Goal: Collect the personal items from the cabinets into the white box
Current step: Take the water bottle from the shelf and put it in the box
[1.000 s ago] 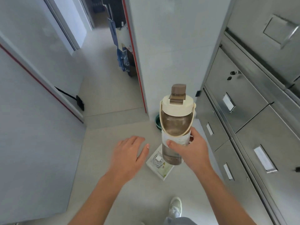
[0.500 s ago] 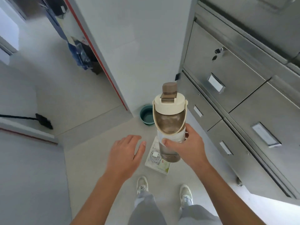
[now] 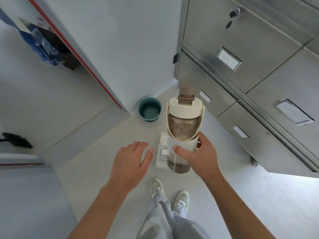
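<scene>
My right hand (image 3: 198, 156) grips a clear brownish water bottle (image 3: 183, 128) around its lower half, holding it upright in the air; the bottle has a cream lid, a brown cap and a cream carry strap. My left hand (image 3: 131, 159) hovers beside it, palm down, fingers relaxed, holding nothing. Below the bottle the white box (image 3: 161, 165) lies on the floor with a white cable and charger (image 3: 163, 152) inside; the bottle hides much of it. Steel cabinets (image 3: 250, 69) with shut doors stand at the right.
A teal bucket (image 3: 149, 109) stands on the floor at the wall corner beyond the box. A white partition with a red edge (image 3: 77, 54) runs at the left. A dark brush (image 3: 17, 140) lies far left. My feet (image 3: 170, 194) are just below the box.
The view has tilted further down and nearer the cabinets, so my legs and feet now show. The bottle stays in my right hand over the box; my left hand keeps its place.
</scene>
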Demonstrator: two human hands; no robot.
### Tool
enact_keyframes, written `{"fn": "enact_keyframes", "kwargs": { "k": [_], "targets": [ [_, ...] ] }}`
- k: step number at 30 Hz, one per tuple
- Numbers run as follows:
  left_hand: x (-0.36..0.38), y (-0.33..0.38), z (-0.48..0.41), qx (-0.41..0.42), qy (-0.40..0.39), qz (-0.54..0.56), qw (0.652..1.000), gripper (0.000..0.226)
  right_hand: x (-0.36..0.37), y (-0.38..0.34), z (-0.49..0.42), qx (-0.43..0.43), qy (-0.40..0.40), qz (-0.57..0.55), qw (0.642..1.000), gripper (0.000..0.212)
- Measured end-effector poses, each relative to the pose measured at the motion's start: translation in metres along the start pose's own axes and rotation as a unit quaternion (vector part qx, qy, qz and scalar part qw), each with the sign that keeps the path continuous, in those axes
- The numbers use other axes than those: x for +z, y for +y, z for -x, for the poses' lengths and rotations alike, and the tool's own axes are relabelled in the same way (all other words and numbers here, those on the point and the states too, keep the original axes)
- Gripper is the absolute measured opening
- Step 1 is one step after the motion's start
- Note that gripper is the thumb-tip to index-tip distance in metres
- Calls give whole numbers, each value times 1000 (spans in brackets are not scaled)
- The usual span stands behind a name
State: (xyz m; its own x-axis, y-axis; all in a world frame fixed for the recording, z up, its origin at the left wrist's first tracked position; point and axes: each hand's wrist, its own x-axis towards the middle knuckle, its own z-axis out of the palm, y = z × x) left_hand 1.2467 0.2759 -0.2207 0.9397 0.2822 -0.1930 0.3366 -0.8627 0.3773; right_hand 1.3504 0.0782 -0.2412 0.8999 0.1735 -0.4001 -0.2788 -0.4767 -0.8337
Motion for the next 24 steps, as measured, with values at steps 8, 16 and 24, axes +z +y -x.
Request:
{"fn": "enact_keyframes", "kwargs": {
  "k": [8, 16, 24],
  "targets": [
    [129, -49, 1, -17, -35, 32, 999, 51, 59, 139, -39, 52, -11, 4, 999, 61],
    [307, -128, -29, 28, -107, 12, 994, 58, 138, 321, -91, 119, 5, 42, 992, 67],
    [438, -171, -124, 85, -51, -4, 995, 54, 194, 439, -192, 71, 63, 48, 994, 66]
  ]
}}
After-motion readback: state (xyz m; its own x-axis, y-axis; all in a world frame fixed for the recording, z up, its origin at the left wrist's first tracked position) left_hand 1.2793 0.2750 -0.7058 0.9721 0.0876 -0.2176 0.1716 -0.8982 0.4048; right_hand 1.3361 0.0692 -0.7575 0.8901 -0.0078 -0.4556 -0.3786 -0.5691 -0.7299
